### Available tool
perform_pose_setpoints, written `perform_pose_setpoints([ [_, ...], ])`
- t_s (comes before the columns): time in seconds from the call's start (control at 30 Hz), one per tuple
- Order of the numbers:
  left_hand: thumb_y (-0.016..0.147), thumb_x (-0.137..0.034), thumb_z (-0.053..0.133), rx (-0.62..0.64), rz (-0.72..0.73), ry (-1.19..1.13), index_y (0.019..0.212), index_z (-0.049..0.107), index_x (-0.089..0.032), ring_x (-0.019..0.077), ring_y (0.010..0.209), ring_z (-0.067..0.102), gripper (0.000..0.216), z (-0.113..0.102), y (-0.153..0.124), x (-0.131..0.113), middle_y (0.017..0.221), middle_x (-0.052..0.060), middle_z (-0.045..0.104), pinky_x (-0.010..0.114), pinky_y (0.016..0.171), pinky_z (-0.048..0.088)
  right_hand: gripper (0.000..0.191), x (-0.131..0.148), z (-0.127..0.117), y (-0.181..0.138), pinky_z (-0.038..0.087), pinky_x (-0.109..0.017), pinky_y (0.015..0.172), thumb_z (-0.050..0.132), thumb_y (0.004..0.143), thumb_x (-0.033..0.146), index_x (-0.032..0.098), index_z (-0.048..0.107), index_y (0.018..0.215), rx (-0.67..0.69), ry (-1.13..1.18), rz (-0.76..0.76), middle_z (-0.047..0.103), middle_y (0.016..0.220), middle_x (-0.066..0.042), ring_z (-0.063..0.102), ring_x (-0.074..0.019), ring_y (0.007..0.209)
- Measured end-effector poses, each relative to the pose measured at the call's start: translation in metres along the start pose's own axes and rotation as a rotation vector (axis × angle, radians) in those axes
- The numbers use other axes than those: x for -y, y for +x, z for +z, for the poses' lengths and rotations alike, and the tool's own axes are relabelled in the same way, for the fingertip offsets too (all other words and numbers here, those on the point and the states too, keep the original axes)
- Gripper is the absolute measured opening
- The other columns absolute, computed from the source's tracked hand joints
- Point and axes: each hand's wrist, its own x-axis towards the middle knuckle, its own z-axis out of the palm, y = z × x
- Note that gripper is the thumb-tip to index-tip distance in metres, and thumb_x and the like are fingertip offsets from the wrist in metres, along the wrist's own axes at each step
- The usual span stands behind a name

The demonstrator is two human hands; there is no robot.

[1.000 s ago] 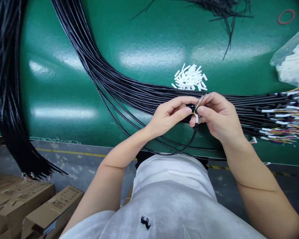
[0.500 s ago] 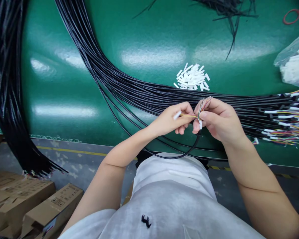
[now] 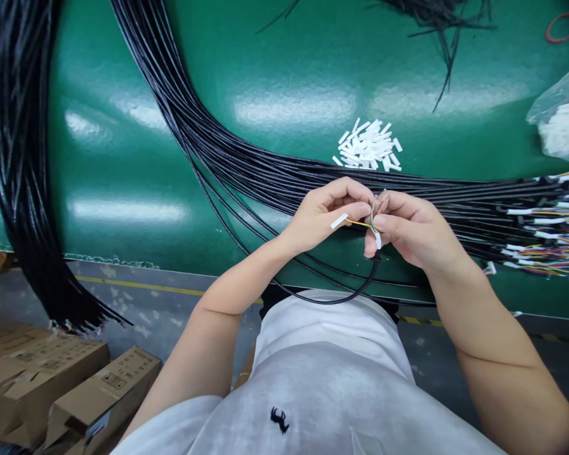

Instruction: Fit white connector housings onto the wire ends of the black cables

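Note:
Both hands work at the end of one black cable (image 3: 373, 268), whose loop hangs over the table's front edge. My right hand (image 3: 415, 230) is closed, pinching the thin coloured wires (image 3: 372, 212) just above a white sleeve at the cable end. My left hand (image 3: 325, 215) is closed too, its thumb and index finger meeting at the tips of those wires. Yellow wires run leftward under its thumb to a small white tube (image 3: 339, 221), which lies against that hand. The exact grip at the wire tips is partly hidden by the fingers.
Behind the hands, a thick bundle of black cables (image 3: 265, 167) crosses the green table (image 3: 284, 69), ending in coloured wires at right. Beyond it lie a pile of white tubes (image 3: 368, 145) and a bag (image 3: 566, 120). Another cable bundle (image 3: 19, 158) hangs at left above cardboard boxes (image 3: 104, 398).
My left hand's thumb and index finger have risen to the wire tips, and its lower fingers no longer show beneath. My right hand stays nearly in place. The view shifts slightly.

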Motion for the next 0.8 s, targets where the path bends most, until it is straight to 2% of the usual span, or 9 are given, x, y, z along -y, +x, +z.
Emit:
perform_pose_setpoints([
  [0.07,0.09,-0.056,0.077,-0.011,-0.038,-0.051,0.092,0.067,-0.02,0.0097,0.073,0.067,0.038,0.002,0.0,0.0,0.088,0.0,0.07,0.024,0.067,0.056,0.032,-0.002,-0.001,0.0,0.058,-0.022,0.05,0.088,0.083,0.041,0.02,0.064,0.08,-0.01,-0.005,-0.044,0.067,0.063,0.004,0.07,-0.0134,0.051],
  [0.13,0.091,-0.058,0.074,-0.026,-0.067,-0.089,0.095,0.063,-0.02,0.0086,0.068,0.066,0.039,0.004,0.0,0.0,0.087,0.0,0.069,0.023,0.063,0.055,0.027,-0.004,-0.001,0.001,0.06,-0.023,0.052,0.087,0.085,0.037,0.022,0.065,0.087,-0.052,-0.028,-0.153,0.069,0.078,0.004,0.071,-0.0117,0.054],
  [0.2,0.093,-0.057,0.072,-0.046,-0.067,-0.1,0.096,0.06,-0.02,0.0076,0.067,0.066,0.039,0.006,0.0,0.001,0.092,0.0,0.07,0.021,0.059,0.053,0.031,-0.006,0.0,0.0,0.061,-0.024,0.053,0.092,0.079,0.029,0.024,0.064,0.093,-0.106,-0.072,-0.273,0.067,0.092,0.004,0.071,-0.0101,0.057],
  [0.27,0.094,-0.055,0.072,-0.058,-0.048,-0.094,0.097,0.058,-0.02,0.0062,0.065,0.066,0.037,0.008,0.0,0.002,0.094,0.0,0.068,0.018,0.054,0.05,0.036,-0.008,0.0,0.0,0.061,-0.024,0.054,0.094,0.075,0.024,0.025,0.064,0.095,-0.137,-0.149,-0.322,0.066,0.095,0.005,0.071,-0.0093,0.059],
  [0.4,0.094,-0.06,0.069,-0.019,-0.106,-0.09,0.096,0.053,-0.022,0.0068,0.056,0.063,0.042,0.012,-0.002,0.002,0.076,-0.005,0.064,0.019,0.048,0.047,0.02,-0.007,-0.001,0.001,0.058,-0.023,0.049,0.084,0.088,0.034,0.022,0.068,0.092,-0.172,-0.198,-0.3,0.065,0.076,0.004,0.066,-0.0093,0.052],
  [0.5,0.093,-0.063,0.07,-0.062,-0.155,-0.078,0.094,0.051,-0.022,0.0056,0.052,0.056,0.045,0.013,-0.002,0.001,0.069,-0.007,0.063,0.019,0.049,0.044,0.026,-0.006,-0.002,0.004,0.057,-0.024,0.043,0.084,0.086,0.042,0.024,0.065,0.088,-0.217,-0.063,-0.253,0.06,0.066,0.006,0.063,-0.0112,0.047],
  [0.67,0.092,-0.061,0.071,-0.078,-0.164,-0.174,0.092,0.048,-0.023,0.004,0.047,0.044,0.045,0.012,0.0,0.002,0.062,-0.009,0.056,0.02,0.046,0.035,0.032,-0.002,-0.002,0.007,0.062,-0.026,0.049,0.087,0.08,0.046,0.026,0.062,0.086,-0.244,0.009,-0.201,0.058,0.076,0.007,0.062,-0.0094,0.05],
  [0.8,0.091,-0.066,0.07,-0.057,-0.203,-0.2,0.093,0.045,-0.024,0.0051,0.047,0.036,0.048,0.013,0.001,0.002,0.06,-0.009,0.048,0.023,0.045,0.028,0.033,0.001,0.0,0.005,0.059,-0.024,0.047,0.089,0.078,0.045,0.027,0.063,0.086,-0.291,0.02,-0.169,0.058,0.082,0.005,0.059,-0.0085,0.052],
])
